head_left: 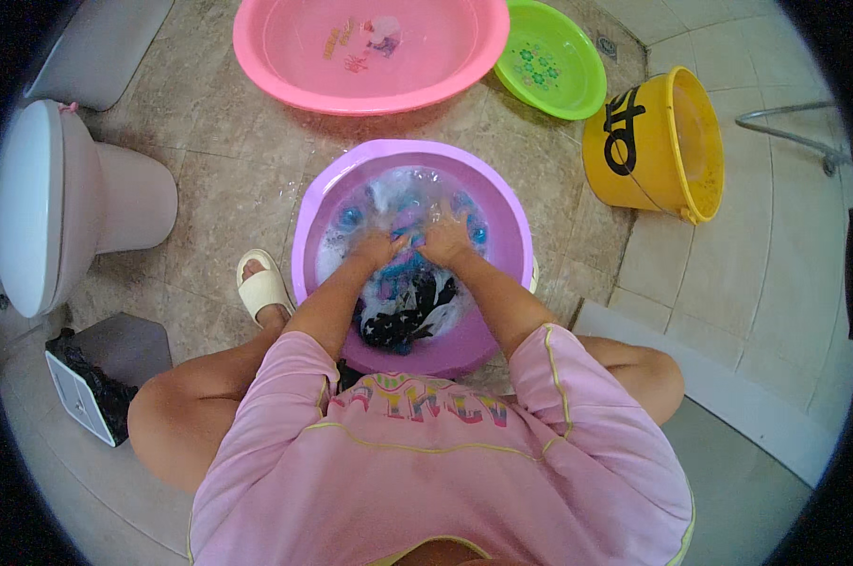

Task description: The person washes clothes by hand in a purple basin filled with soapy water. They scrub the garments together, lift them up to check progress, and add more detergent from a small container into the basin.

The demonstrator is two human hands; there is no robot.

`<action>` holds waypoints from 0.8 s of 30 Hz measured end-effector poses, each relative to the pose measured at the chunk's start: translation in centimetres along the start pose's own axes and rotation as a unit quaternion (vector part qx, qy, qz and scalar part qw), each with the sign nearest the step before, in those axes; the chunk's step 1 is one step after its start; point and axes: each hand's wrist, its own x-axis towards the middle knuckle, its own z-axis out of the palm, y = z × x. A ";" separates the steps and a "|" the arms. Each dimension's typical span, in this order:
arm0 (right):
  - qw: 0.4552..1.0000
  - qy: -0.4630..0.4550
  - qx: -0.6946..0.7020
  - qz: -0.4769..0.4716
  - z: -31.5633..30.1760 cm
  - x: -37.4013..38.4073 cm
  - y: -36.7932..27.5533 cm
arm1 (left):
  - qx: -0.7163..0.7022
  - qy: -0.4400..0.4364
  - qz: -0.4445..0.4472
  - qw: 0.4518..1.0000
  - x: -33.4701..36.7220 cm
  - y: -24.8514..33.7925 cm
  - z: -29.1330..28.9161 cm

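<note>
blue cloth [409, 274]: around, between hands [449, 240] | black cloth [394, 327]: just short of them

the left hand [377, 249] and right hand [447, 238] are down among wet blue-and-purple laundry [403, 271] in a sudsy purple washbasin [513, 226], black white-starred cloth [393, 329] nearer the person. beyond sit a pink basin [370, 100], a green basin [577, 83] and a yellow bucket [653, 170]; a white toilet [73, 203] stands left.
</note>
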 end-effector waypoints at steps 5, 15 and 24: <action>0.998 0.052 0.038 -0.003 -0.6 -0.5 -0.7 | 0.011 0.034 0.025 0.999 1.5 -2.3 2.7; 0.618 0.273 0.714 0.185 -3.5 -2.1 -2.7 | -0.545 0.200 -0.109 0.807 0.4 0.0 -0.3; 0.950 0.270 0.152 -0.039 -2.3 -2.7 -9.0 | -0.845 0.002 -0.199 0.497 -3.5 4.9 -2.2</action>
